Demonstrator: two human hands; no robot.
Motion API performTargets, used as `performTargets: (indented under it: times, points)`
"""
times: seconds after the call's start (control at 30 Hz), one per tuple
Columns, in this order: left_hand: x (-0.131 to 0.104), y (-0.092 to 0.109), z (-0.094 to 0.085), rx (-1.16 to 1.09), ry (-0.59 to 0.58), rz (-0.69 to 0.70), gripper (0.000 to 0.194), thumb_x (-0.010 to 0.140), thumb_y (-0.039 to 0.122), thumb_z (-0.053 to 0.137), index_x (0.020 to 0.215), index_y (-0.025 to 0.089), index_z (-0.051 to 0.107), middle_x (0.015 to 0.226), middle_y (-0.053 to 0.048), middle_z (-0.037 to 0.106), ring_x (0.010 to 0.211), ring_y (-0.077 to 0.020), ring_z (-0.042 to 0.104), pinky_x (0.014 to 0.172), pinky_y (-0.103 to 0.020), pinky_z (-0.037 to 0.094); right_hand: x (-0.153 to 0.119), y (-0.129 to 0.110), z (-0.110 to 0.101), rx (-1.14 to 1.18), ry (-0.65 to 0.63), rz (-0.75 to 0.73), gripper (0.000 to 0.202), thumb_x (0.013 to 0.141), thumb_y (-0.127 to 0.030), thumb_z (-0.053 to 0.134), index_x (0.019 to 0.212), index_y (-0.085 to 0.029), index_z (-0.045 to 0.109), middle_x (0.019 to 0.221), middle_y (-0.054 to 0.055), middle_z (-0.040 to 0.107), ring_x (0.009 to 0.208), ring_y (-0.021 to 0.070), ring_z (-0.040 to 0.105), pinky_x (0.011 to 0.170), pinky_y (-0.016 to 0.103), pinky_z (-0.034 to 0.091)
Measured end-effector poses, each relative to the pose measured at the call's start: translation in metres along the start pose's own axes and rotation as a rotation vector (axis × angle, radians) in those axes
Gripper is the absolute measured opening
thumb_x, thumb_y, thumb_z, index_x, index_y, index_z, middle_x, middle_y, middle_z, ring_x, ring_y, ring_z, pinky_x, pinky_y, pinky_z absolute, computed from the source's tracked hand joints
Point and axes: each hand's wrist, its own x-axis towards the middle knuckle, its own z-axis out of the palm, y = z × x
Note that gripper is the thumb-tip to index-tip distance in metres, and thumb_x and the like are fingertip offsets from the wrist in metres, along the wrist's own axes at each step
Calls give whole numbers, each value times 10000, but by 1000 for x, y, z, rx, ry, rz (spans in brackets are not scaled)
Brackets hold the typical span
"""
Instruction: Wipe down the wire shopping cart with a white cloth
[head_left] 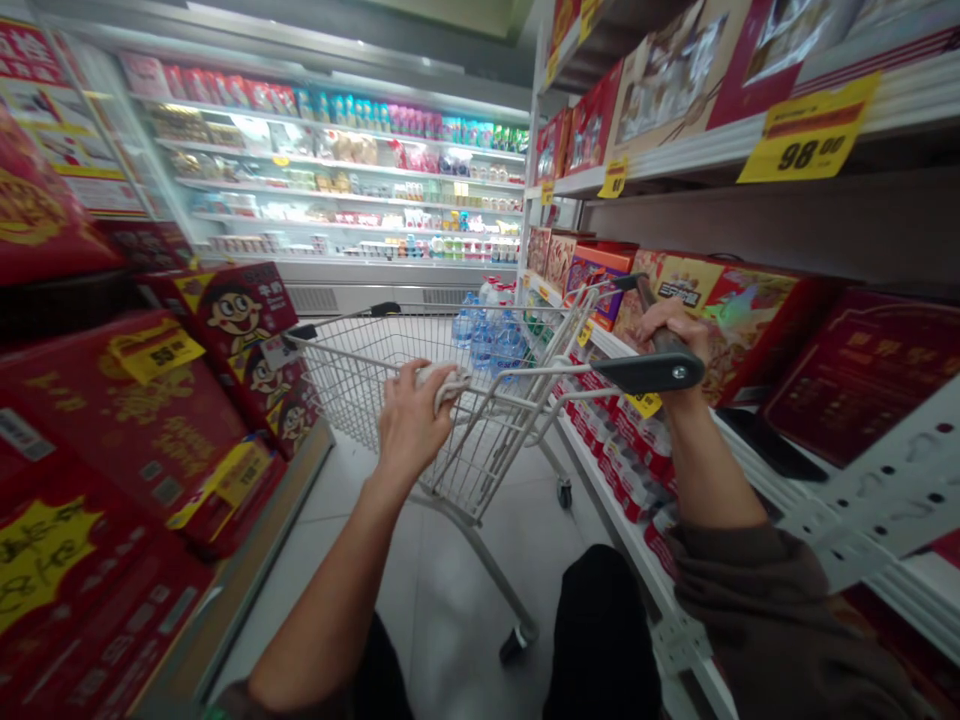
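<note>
A wire shopping cart (360, 370) stands sideways in front of me, its dark handle (649, 372) toward the right shelf. My right hand (679, 325) is wrapped round the handle bar. On the cart's near top rim, my left hand (416, 415) presses a pale, crumpled cloth (444, 378). The fingers curl over the cloth, and the palm side is hidden. No goods can be made out in the basket. Below, two black wheels show on the floor, one of them a caster (564, 492) near the right shelf.
Red gift boxes (135, 400) are stacked close on the left. The right shelf (592, 185) holds boxed goods with yellow price tags (810, 130). Several water bottles (499, 335) stand beyond the cart, before a lit refrigerated display (345, 180). My knees are just below the cart.
</note>
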Motion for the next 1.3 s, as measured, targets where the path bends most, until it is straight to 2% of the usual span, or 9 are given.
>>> performTargets:
  times: [0.17,0.33,0.4,0.6,0.77,0.87,1.03,1.2,1.3]
  points:
    - [24,7,6,-139,-338,139,306,985,291,563,1261,280,695,1321,-53,669,1133,-255,585,1036,-439,463,19,23,-22,136,-121,99,520,967,-566,389,569,-279,560,573,20,559,646,229,537,769,463,464]
    - [18,72,16,-137,-217,128,383,972,290,597,1349,337,645,1350,-69,622,1112,-288,546,844,-394,539,47,6,-66,-41,-289,252,272,890,-401,615,722,-225,736,755,87,723,714,233,613,698,421,426]
    - [20,88,25,-101,-170,155,405,951,260,613,1349,329,644,1383,-84,584,1143,-297,521,809,-384,552,46,-27,-71,-305,-98,255,239,922,-298,550,825,-234,759,879,100,758,828,251,642,794,440,426]
    - [47,52,44,106,-296,21,301,1000,337,528,1243,278,696,1382,-115,553,1172,-334,507,835,-452,564,2,-101,2,-778,-278,-127,180,949,-254,533,979,-234,710,981,55,762,981,258,615,1029,466,336]
    - [81,-19,33,259,-354,-195,503,1058,519,377,1291,188,677,1352,-162,530,1180,-373,493,903,-575,511,-21,-52,82,-943,-488,-84,402,1044,-355,384,980,-185,743,1032,112,783,1068,281,587,1129,507,246]
    - [92,-34,30,290,-382,-183,533,1061,528,370,1284,155,678,1301,-163,543,1153,-351,498,908,-568,500,-33,-15,108,-927,-623,-68,516,1054,-429,370,844,-165,761,846,137,786,959,284,588,1060,487,283]
    - [94,-2,46,285,-390,-27,355,1031,333,454,1224,177,707,1328,-139,565,1203,-337,480,920,-485,502,-44,16,117,-878,-601,-195,464,1053,-349,384,792,-179,728,760,95,760,868,239,570,974,418,276]
    - [82,53,72,177,-366,276,262,1006,391,535,1196,328,705,1358,-29,586,1200,-277,509,869,-376,520,-49,23,117,-869,-524,-292,383,1012,-274,431,716,-205,664,678,48,699,841,217,547,951,405,245]
    - [74,58,74,160,-345,297,276,1018,439,518,1183,312,698,1317,-50,600,1169,-280,534,837,-371,525,-53,24,114,-853,-493,-317,367,993,-258,440,674,-217,615,649,30,662,824,210,533,938,407,241]
